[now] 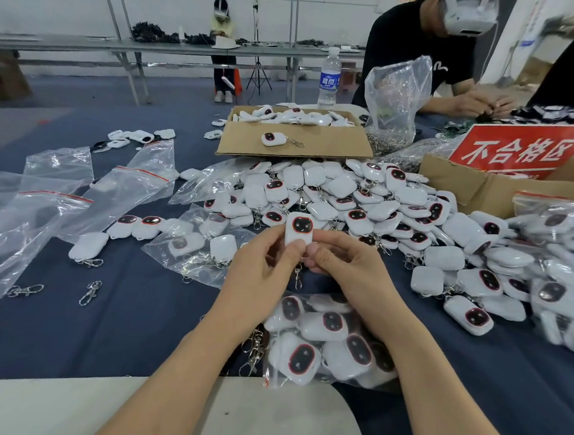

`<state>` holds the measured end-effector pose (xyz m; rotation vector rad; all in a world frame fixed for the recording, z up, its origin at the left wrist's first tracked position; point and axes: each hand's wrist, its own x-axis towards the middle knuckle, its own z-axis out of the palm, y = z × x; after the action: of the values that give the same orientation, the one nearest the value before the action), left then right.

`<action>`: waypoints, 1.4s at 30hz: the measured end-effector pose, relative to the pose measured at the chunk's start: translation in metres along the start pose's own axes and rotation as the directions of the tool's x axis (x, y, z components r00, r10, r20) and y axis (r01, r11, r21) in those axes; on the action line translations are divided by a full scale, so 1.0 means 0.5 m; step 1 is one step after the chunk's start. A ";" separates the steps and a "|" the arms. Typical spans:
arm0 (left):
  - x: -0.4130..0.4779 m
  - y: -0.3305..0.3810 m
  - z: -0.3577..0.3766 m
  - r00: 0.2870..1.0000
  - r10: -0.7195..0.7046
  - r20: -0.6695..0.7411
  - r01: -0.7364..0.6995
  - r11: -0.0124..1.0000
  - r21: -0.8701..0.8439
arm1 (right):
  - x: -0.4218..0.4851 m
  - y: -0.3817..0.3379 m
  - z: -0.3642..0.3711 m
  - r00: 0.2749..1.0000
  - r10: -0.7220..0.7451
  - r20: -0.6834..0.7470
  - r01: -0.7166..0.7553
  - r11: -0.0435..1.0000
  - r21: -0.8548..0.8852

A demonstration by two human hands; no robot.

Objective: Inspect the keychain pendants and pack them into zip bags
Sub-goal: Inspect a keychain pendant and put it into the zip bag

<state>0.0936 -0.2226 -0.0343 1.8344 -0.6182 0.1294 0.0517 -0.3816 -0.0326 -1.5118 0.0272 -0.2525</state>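
Pinched between curled fingers of left grip (268, 267) and right grip (343, 270): one pendant (299, 230), face up, above worktop (132, 335) near edge. Under wrists, part-filled zip bag (324, 340). Beyond, large unpacked pile (365, 203); empty bags (56, 206) toward left edge. Probably far from done.

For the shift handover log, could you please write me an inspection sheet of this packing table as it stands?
Surface: dark blue table, crowded.
Job's things: one pendant held up; loose pendant pile behind it; filled zip bag between the forearms; empty zip bags at left.
Clutter: loose clasp, water bottle, cardboard box, red sign.
Grips: left hand and right hand both pinch the pendant.
Cables: nothing seen on the table.
Surroundings: headset-wearing worker opposite; far bench.
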 end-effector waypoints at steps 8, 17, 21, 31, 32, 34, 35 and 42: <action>0.000 0.005 -0.003 0.999 -0.047 0.005 0.047 0.999 -0.028 | 0.003 0.001 -0.001 1.000 0.022 0.005 -0.022 1.000 -0.011; 0.032 0.075 -0.164 0.917 -0.280 0.284 0.284 0.958 0.030 | 0.014 -0.034 -0.011 0.976 0.177 0.127 -0.126 0.934 -0.335; 0.016 0.078 -0.232 0.717 -0.505 0.480 0.399 0.863 0.311 | 0.009 -0.051 0.000 0.937 0.268 0.225 -0.057 0.752 -0.657; 0.004 0.081 -0.149 0.513 -0.486 0.707 0.419 0.861 0.288 | 0.004 -0.056 0.008 0.873 0.385 0.298 -0.092 0.731 -0.676; 0.003 0.082 -0.146 0.509 -0.473 0.719 0.440 0.861 0.256 | 0.005 -0.054 0.006 0.875 0.381 0.300 -0.091 0.737 -0.670; 0.002 0.082 -0.136 0.516 -0.460 0.723 0.477 0.855 0.204 | 0.007 -0.051 0.003 0.874 0.375 0.309 -0.087 0.747 -0.659; 0.001 0.084 -0.130 0.532 -0.462 0.710 0.482 0.854 0.196 | 0.008 -0.050 0.002 0.875 0.372 0.309 -0.090 0.754 -0.650; 0.002 0.095 -0.089 0.648 -0.471 0.598 0.197 0.863 0.466 | 0.009 -0.048 -0.003 0.897 0.287 0.337 -0.030 0.799 -0.601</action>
<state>0.0815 -0.1931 0.0224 2.3337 -0.7786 -0.8121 0.0521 -0.3848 -0.0082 -2.1458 -0.1149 0.2543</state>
